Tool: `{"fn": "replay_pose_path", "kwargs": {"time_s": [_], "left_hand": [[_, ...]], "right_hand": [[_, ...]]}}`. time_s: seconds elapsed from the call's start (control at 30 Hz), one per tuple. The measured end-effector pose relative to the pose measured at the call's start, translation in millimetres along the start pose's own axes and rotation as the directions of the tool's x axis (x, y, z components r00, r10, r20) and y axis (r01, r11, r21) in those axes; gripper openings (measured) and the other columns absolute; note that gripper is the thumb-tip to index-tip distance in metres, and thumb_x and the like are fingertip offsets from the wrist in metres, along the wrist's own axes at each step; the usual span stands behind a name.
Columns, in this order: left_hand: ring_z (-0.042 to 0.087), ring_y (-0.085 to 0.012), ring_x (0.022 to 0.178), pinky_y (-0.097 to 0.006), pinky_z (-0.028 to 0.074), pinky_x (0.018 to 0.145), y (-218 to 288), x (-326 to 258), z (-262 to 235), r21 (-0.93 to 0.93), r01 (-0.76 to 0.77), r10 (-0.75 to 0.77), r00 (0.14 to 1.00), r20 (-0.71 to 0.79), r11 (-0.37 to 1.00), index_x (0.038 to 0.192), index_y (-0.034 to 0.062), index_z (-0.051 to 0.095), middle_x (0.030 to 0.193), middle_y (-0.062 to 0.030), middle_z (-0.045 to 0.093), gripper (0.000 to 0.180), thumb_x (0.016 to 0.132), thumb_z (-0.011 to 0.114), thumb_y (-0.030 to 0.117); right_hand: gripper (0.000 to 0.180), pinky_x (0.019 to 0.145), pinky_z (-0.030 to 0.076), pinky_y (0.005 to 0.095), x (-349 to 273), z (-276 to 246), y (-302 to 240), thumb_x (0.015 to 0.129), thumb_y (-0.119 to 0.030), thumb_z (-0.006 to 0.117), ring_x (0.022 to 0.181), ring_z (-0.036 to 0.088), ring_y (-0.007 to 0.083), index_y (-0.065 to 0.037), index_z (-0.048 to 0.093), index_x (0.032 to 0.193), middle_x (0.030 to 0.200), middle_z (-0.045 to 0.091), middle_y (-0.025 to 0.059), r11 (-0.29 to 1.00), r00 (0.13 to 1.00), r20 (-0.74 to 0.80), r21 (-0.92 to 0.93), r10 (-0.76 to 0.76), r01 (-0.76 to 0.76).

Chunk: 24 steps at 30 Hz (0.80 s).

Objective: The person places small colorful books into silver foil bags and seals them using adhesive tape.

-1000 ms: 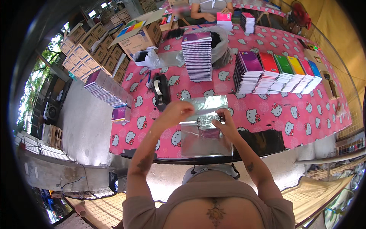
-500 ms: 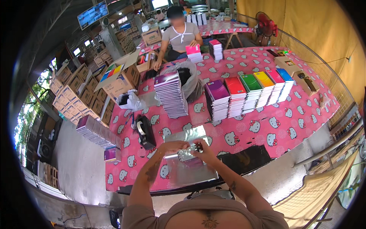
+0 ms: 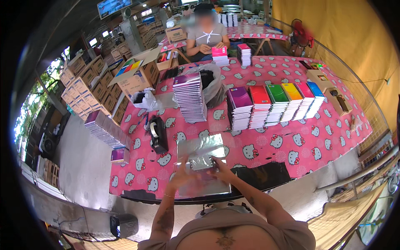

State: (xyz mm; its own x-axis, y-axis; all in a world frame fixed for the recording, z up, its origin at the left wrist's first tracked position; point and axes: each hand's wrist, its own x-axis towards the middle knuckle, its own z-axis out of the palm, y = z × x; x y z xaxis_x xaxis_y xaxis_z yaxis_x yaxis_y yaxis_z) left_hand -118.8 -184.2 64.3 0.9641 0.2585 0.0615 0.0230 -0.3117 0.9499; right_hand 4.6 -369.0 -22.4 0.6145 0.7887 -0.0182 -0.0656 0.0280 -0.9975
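The small packet (image 3: 201, 163) held over the silvery sheets (image 3: 200, 146) is too blurred and glossy to tell what it contains, and the fingers (image 3: 214, 160) of the right hand (image 3: 221, 168) and the left hand (image 3: 183, 174) cover its lower edge and corners, so the grip cannot be made out exactly. The near edge of the table (image 3: 137, 192) is hidden behind the person's forearms and chest, whose body is cut off by the lower edge of the view. The covers of the coloured book stacks (image 3: 275, 104) are too small to tell apart beyond colour, and what the seated person's hands (image 3: 208, 47) are doing at the far end stays unclear.
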Motion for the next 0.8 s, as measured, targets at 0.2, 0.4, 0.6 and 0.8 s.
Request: {"fn": "replay_pose_path", "kwargs": {"time_s": [0.2, 0.4, 0.6, 0.8], "left_hand": [[0.061, -0.0219, 0.111, -0.036, 0.050, 0.092, -50, -47, -4, -0.227, 0.091, -0.147, 0.959, -0.242, 0.970, 0.135, -0.0030, 0.049, 0.121, -0.0124, 0.062, 0.076, 0.073, 0.087, 0.019], [0.063, -0.0115, 0.076, -0.026, 0.050, 0.064, -45, -75, -109, -0.391, 0.192, -0.405, 0.698, -0.591, 0.900, 0.108, 0.0004, 0.062, 0.090, -0.0056, 0.068, 0.045, 0.083, 0.076, 0.036], [0.062, -0.0156, 0.060, -0.030, 0.051, 0.053, -105, -80, -289, -0.533, 0.042, -0.524, 0.267, -0.809, 0.845, 0.083, 0.0051, 0.062, 0.071, -0.0048, 0.062, 0.046, 0.082, 0.076, 0.049], [0.058, -0.0189, 0.060, -0.038, 0.051, 0.055, -196, 9, -351, -0.574, -0.006, -0.546, 0.299, -0.782, 0.819, 0.085, 0.0036, 0.066, 0.074, -0.0040, 0.061, 0.060, 0.084, 0.066, 0.064]], "right_hand": [[0.067, 0.104, 0.042, 0.0389, 17, 24, -39, 0.093, -0.031, 0.068, 0.127, 0.050, 0.0255, -0.003, 0.037, 0.147, 0.142, 0.048, 0.0132, 0.996, 0.982, 0.175, -0.064, 0.077, -0.067], [0.048, 0.100, 0.044, 0.0357, -7, 29, -35, 0.103, -0.033, 0.052, 0.121, 0.055, 0.0196, -0.006, 0.045, 0.143, 0.134, 0.053, 0.0075, 0.994, 0.996, -0.014, 0.065, 0.089, -0.088], [0.033, 0.081, 0.047, 0.0264, -32, 13, 2, 0.100, -0.023, 0.060, 0.092, 0.059, 0.0106, -0.004, 0.058, 0.126, 0.103, 0.063, 0.0034, 0.968, 0.942, -0.287, 0.227, 0.174, -0.110], [0.030, 0.081, 0.048, 0.0251, -63, 5, 0, 0.098, -0.022, 0.062, 0.094, 0.060, 0.0106, -0.004, 0.059, 0.122, 0.103, 0.062, 0.0020, 0.988, 0.855, -0.499, 0.127, 0.141, -0.089]]}}
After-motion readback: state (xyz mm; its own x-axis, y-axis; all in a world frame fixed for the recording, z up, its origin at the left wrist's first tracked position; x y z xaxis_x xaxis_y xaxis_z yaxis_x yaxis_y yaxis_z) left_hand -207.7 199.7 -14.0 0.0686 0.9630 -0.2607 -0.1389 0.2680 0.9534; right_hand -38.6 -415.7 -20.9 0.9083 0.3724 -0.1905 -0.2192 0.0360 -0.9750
